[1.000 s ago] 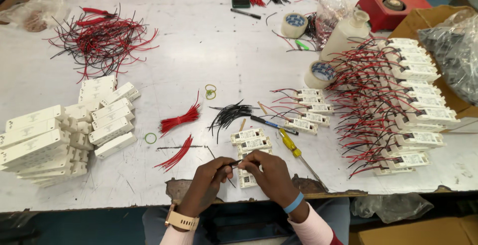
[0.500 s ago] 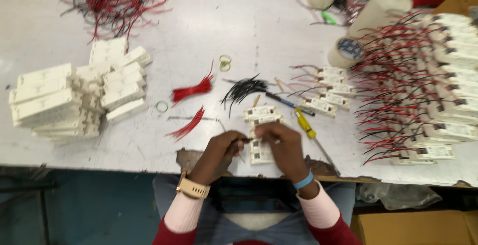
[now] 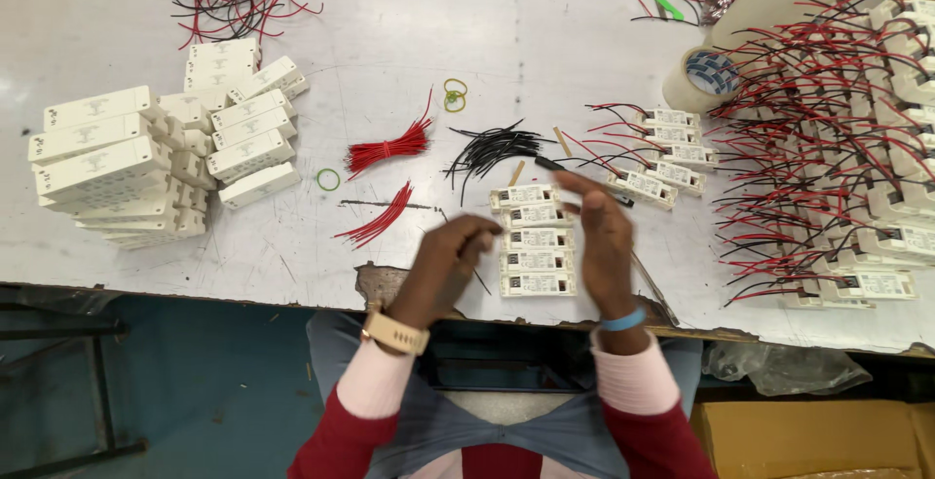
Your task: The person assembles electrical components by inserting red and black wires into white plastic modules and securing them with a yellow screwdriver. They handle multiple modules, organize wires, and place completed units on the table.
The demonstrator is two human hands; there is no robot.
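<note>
Left hand (image 3: 450,263): curled above the bench's near edge, fingertips pinched on a thin black wire (image 3: 477,275).
Right hand (image 3: 599,236): open, fingers straight, holding nothing, just beside the modules.
Small white rectangular plastic modules (image 3: 534,240): a column of five flat at the near edge, between the hands.
Bundle of short black wires (image 3: 492,146): behind the modules.
Bundles of short red wires (image 3: 388,148): left of the black ones.
Worn grey bench (image 3: 390,31): carries everything.

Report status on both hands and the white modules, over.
Left hand curled, pinching a thin black wire. Right hand open over the row of white modules. Nothing blocking; red wire bundle lies left.
</note>
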